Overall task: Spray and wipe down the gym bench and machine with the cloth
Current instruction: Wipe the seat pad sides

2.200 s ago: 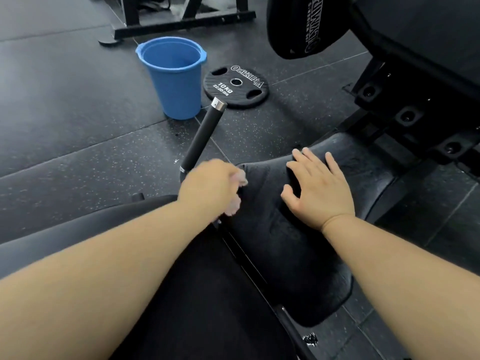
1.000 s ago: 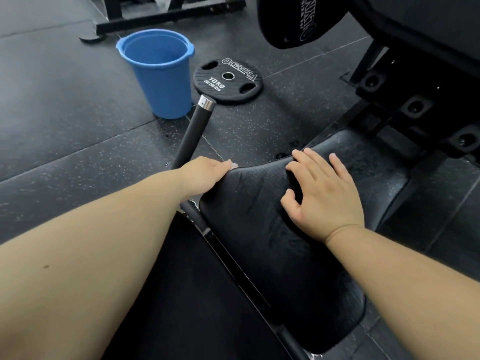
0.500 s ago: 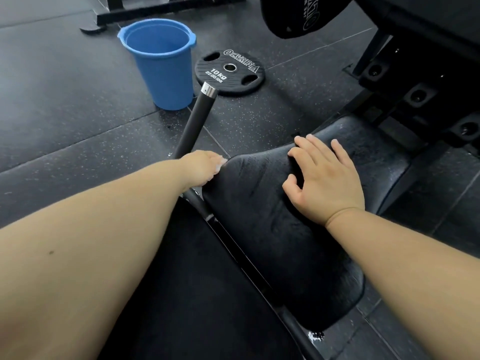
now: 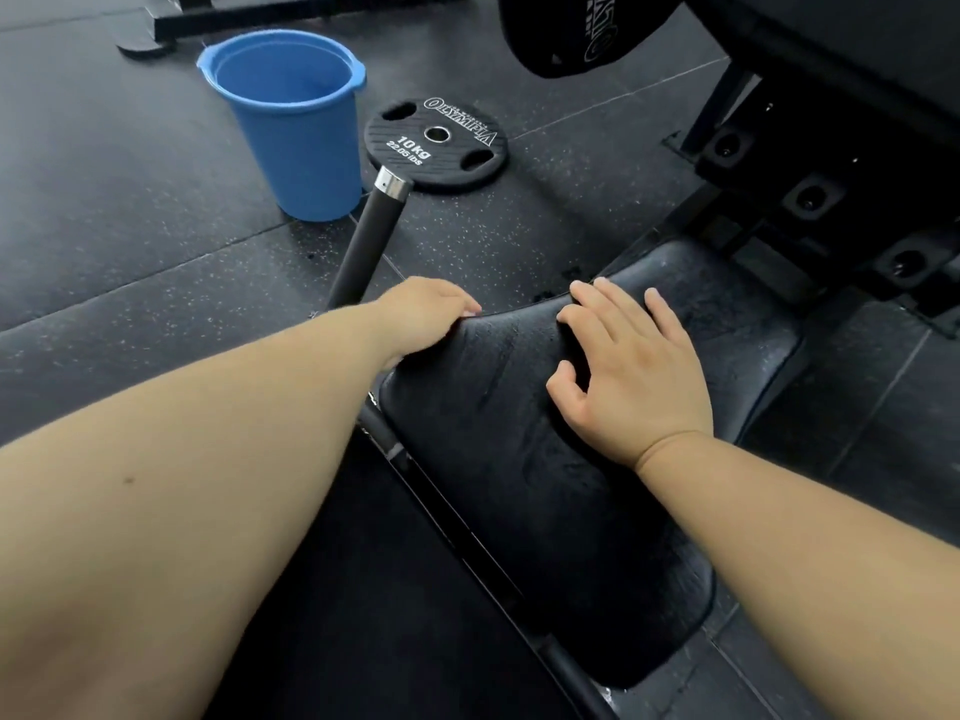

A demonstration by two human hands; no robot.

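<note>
The black padded seat (image 4: 519,459) of the gym machine lies in front of me, its surface streaked with damp. My left hand (image 4: 421,314) is curled over the seat's far left edge, gripping a pale pink cloth (image 4: 471,313); only a sliver of the cloth shows at my fingertips. My right hand (image 4: 634,376) rests on top of the seat with its fingers spread and slightly bent, holding nothing. No spray bottle is in view.
A black handle bar (image 4: 363,246) with a chrome cap rises just behind my left hand. A blue bucket (image 4: 296,127) and a 10 kg weight plate (image 4: 436,142) sit on the rubber floor beyond. The machine's frame (image 4: 810,163) and upper pad (image 4: 571,33) stand at the right.
My left hand with the cloth has slid from the seat's left side forward to its far left edge. My right hand has stayed pressed on the seat.
</note>
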